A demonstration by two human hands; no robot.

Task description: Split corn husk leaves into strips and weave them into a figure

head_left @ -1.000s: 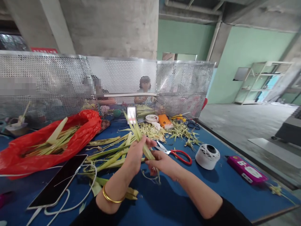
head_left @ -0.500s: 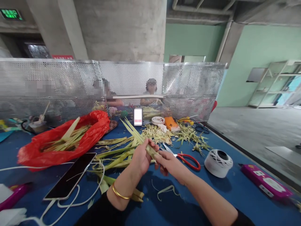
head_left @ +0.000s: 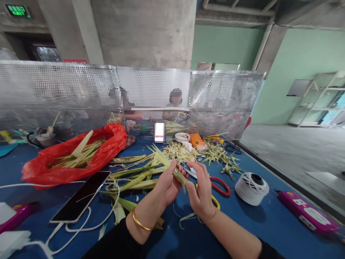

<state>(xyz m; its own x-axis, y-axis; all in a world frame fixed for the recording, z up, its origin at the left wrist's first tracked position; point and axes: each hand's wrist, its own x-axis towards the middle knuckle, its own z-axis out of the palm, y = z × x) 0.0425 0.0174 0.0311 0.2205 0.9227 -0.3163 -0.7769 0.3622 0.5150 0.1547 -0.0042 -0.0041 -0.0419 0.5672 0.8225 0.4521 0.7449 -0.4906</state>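
Above the blue table (head_left: 183,239), our left hand (head_left: 169,183) curls round a pale green leaf bundle (head_left: 178,175), thumb along it. Our right hand (head_left: 199,192) is half open, gripping nothing we can see, thumb by the bundle's near end; whether they touch, we cannot tell. We see the bundle spread away from us and narrow, yellowish, nearer. Below lies a thin curled fibre (head_left: 188,217).

A white "B-" stands on the purple case (head_left: 308,212) at the right of the counter (head_left: 185,241). The lit green sign (head_left: 18,11) at upper left carries characters over what looks like "EXIT", blurred. The white lettering on the red banner (head_left: 74,61) and the dark mark on the orange packet (head_left: 198,141) are illegible.
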